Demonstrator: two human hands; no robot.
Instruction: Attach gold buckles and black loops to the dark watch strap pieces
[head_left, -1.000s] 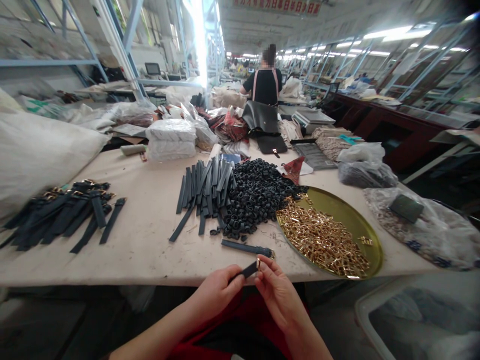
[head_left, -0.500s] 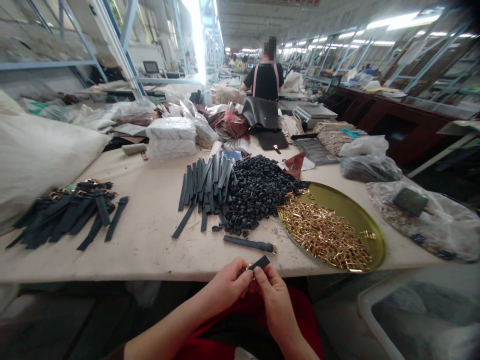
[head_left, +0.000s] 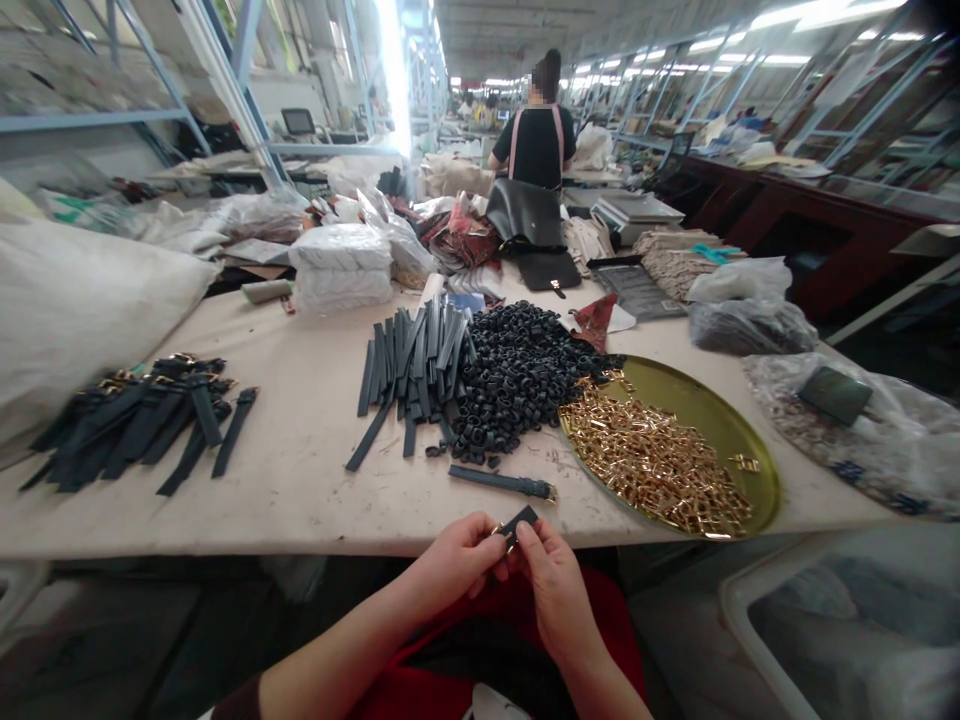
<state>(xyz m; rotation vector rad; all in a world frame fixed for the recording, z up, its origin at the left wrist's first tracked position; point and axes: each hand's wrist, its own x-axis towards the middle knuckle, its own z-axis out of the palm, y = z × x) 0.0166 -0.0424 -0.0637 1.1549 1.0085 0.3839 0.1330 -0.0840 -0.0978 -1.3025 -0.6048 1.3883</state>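
My left hand (head_left: 472,550) and my right hand (head_left: 546,565) meet just off the table's front edge, both closed on a short dark strap (head_left: 522,520). A gold buckle (head_left: 498,529) shows at the left fingertips, partly covered by them. Just beyond my hands a strap with a buckle (head_left: 499,482) lies on the table. Behind it are a pile of black loops (head_left: 510,375) and a stack of dark strips (head_left: 420,355). Gold buckles (head_left: 652,460) fill much of a round golden tray (head_left: 761,475) at the right.
Finished-looking buckled straps (head_left: 150,420) lie at the left by a big white sack (head_left: 82,320). Wrapped packs (head_left: 341,268), a black bag (head_left: 529,220) and plastic bags (head_left: 750,310) line the back. A person (head_left: 536,145) stands beyond. A white bin (head_left: 739,600) is below right.
The strap and buckle have shifted slightly within my fingers, and more of the buckle shows. Both hands keep hold; the view has moved a little.
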